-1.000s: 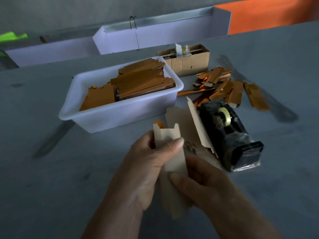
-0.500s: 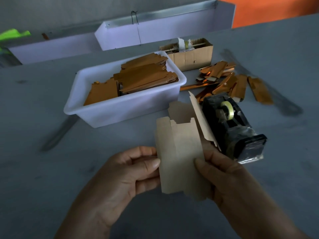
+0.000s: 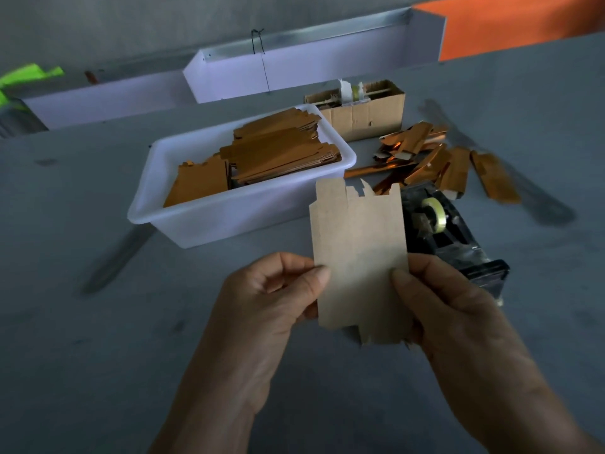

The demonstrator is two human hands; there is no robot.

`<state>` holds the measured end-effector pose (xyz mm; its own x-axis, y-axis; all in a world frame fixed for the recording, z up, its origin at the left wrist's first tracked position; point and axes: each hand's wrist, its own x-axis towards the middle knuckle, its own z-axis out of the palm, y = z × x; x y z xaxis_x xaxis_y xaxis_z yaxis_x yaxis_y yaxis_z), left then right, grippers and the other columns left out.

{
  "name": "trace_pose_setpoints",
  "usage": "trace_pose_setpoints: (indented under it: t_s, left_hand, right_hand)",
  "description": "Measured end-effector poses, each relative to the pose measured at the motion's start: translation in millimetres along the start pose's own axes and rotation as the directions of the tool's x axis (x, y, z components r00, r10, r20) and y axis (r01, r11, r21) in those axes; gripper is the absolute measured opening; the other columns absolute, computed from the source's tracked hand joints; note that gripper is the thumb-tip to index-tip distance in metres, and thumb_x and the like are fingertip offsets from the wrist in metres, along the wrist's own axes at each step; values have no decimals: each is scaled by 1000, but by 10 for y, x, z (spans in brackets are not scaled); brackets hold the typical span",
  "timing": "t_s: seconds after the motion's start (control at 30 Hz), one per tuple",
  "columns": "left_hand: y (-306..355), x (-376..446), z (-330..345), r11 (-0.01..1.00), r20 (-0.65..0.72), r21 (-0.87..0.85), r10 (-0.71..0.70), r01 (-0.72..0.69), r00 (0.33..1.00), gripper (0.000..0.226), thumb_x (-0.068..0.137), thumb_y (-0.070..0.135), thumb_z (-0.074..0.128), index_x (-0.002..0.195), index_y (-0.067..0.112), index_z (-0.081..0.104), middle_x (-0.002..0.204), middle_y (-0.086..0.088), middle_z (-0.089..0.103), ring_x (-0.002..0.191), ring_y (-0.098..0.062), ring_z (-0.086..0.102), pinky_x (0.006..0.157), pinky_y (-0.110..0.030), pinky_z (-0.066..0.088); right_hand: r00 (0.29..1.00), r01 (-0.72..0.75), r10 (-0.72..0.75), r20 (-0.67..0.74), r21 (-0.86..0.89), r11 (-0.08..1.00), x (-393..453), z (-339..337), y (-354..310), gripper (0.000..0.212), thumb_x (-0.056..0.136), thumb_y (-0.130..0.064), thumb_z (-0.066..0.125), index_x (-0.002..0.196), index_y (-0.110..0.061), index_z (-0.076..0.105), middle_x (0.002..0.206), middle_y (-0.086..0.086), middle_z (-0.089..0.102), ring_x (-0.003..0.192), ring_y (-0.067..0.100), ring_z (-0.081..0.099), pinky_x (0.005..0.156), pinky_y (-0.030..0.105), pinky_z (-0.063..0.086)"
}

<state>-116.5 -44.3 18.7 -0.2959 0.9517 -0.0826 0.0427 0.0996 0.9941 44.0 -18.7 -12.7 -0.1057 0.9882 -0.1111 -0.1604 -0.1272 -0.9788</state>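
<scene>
A flat brown cardboard box blank [image 3: 358,253] with notched tabs at its top edge is held upright above the grey table. My left hand [image 3: 271,299] pinches its left edge between thumb and fingers. My right hand [image 3: 448,309] grips its right edge, thumb on the front. The blank is spread open and faces me, hiding part of the black tape dispenser [image 3: 448,237] behind it.
A white plastic tub [image 3: 203,221] holds stacks of orange-gold flat blanks [image 3: 275,149]. Loose orange-gold pieces [image 3: 435,158] lie at the right behind the dispenser. A small cardboard box [image 3: 363,116] stands further back. White troughs [image 3: 294,67] line the table's far edge.
The folded blank has been opened out flat and raised. My hands moved apart to its left and right edges.
</scene>
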Motion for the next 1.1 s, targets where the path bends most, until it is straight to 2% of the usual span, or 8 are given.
trace_pose_setpoints:
  t_s: [0.1,0.17,0.37,0.47,0.6,0.8,0.97,1.1]
  left_hand:
    - [27,26,16,1000,35,14,14,-15,999,16,67,26,81,75,15,74,80,-11,75,77,-30,71,90,-57,52]
    - [22,35,34,1000,52,14,20,-21,998,11,69,28,75,75,19,74,81,-8,75,77,-28,72,91,-59,50]
    - [-36,71,104,999,-23,22,47,-46,999,13,69,32,66,75,22,73,81,-9,74,88,-38,67,90,-59,51]
    - [-64,79,116,998,-53,39,55,-53,997,16,74,36,68,79,22,71,85,-8,73,92,-37,66,90,-58,52]
    - [-92,89,105,998,-19,38,59,-58,998,8,88,25,66,83,23,72,89,-8,73,92,-32,68,89,-53,54]
    - [-93,100,105,991,-22,54,126,-125,992,6,86,26,70,81,25,73,80,-5,72,80,-25,66,79,-45,55]
    - [-104,116,142,979,-78,92,192,-185,978,6,82,27,69,80,31,73,69,8,70,65,-2,61,65,-26,46]
    - [-94,95,149,983,-105,43,182,-178,978,6,79,25,70,77,29,73,69,7,70,65,-5,61,65,-28,48]
  right_hand:
    - [999,21,-22,-29,-39,999,44,-33,17,22,92,-17,53,91,-29,72,91,2,72,95,32,64,76,50,55]
    - [1000,18,-19,-22,-51,999,62,-47,17,23,93,-18,52,93,-30,72,92,0,72,96,29,64,77,49,57]
    - [1000,11,-11,-1,-36,999,46,-67,22,19,90,-18,54,96,-23,72,92,7,72,91,33,65,77,50,57]
    - [999,5,-4,34,-5,1000,24,-57,-11,18,80,-25,59,90,-18,72,90,14,69,83,30,64,77,45,57]
    - [999,-2,1,50,20,1000,50,-96,-49,29,66,-36,60,88,-24,74,93,3,74,89,20,69,77,39,58]
    - [996,8,-10,83,23,1000,50,-125,-81,28,66,-36,59,86,-25,75,92,0,74,83,17,71,71,33,57]
    - [996,-11,6,90,53,999,56,-131,-92,28,66,-32,60,87,-22,75,91,5,74,80,20,71,67,33,55]
    - [998,2,-5,58,62,998,54,-102,-104,24,68,-30,59,84,-21,75,87,4,74,77,17,71,60,25,56]
